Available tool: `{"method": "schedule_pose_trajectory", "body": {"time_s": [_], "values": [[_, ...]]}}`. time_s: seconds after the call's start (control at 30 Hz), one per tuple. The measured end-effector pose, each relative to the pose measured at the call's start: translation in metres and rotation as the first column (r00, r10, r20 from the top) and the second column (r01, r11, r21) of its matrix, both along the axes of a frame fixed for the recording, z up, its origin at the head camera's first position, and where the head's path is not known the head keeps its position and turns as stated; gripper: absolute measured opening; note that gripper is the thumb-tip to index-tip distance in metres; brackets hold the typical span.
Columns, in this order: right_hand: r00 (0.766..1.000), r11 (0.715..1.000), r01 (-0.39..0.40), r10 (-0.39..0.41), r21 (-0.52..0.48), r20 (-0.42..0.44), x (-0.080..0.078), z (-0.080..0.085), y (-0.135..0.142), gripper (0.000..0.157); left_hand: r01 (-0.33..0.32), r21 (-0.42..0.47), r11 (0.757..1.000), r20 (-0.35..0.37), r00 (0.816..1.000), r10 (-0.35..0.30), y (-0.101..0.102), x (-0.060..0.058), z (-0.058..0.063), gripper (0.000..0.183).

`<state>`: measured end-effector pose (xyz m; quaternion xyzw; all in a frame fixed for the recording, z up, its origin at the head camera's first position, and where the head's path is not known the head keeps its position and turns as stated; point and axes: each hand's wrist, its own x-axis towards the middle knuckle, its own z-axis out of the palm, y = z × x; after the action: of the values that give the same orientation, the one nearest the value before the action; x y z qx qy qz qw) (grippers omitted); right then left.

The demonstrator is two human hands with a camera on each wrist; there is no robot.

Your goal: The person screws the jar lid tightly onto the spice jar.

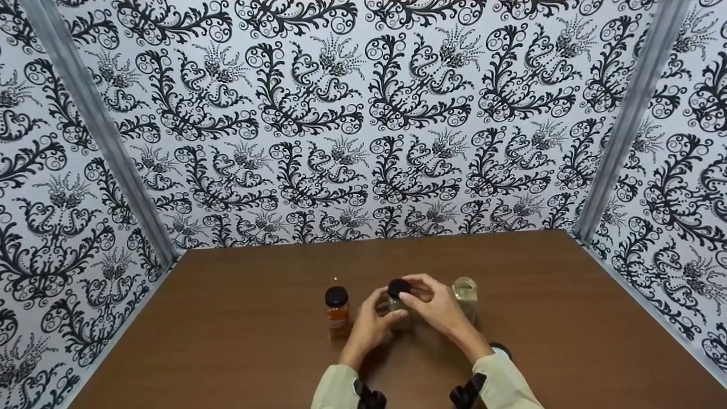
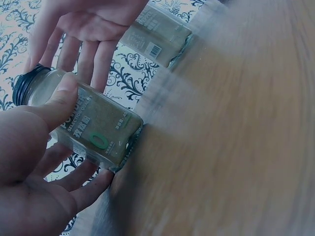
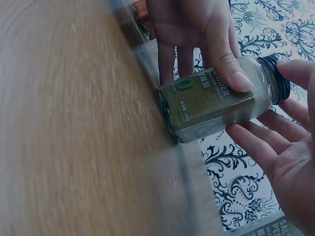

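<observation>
A clear square spice jar (image 2: 101,123) of greenish-brown powder stands on the table between both hands. My left hand (image 1: 372,324) grips its body, thumb (image 2: 64,96) across the label and fingers on the other side. At the top, my right hand (image 1: 437,307) pinches the black cap (image 3: 276,78) between thumb and fingers. The cap sits on the jar's neck; whether it is loose I cannot tell. Just right of the right hand is a capless jar (image 1: 466,291) of pale powder, partly hidden by that hand.
To the left of the hands, a black-capped jar (image 1: 338,321) of orange-red powder stands on the brown table (image 1: 244,318). A round black-edged lid (image 1: 502,350) lies partly hidden by the right forearm. Patterned black-and-white walls (image 1: 318,170) enclose the table's back and sides.
</observation>
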<state>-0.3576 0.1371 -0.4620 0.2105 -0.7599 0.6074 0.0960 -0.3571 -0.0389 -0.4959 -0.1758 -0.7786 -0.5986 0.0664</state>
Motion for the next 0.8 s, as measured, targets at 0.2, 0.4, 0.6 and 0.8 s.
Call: {"method": "schedule_pose_trajectory", "body": {"time_s": [0.2,0.4,0.6,0.8], "values": [[1.000,1.000,0.009,-0.009,0.017,-0.004,0.0013,0.0010,0.0005,0.043,0.002,0.006,1.000,-0.004,1.000,-0.002,0.0006,0.0005,-0.0005,0.051],[1.000,1.000,-0.002,0.002,0.013,-0.026,0.0014,0.0006,0.0000,0.036,0.033,0.047,0.998,-0.034,0.999,-0.031,-0.0010,0.0019,0.0003,0.051],[1.000,1.000,0.013,-0.013,0.009,-0.027,0.0008,0.0007,-0.0016,0.035,0.040,0.071,0.997,-0.025,0.999,-0.038,-0.0012,0.0039,0.0018,0.051],[0.999,0.999,0.021,-0.020,0.028,-0.032,0.0015,0.0006,-0.0008,0.040,0.038,0.060,0.997,-0.025,0.999,-0.036,-0.0003,0.0023,-0.0007,0.050]]}}
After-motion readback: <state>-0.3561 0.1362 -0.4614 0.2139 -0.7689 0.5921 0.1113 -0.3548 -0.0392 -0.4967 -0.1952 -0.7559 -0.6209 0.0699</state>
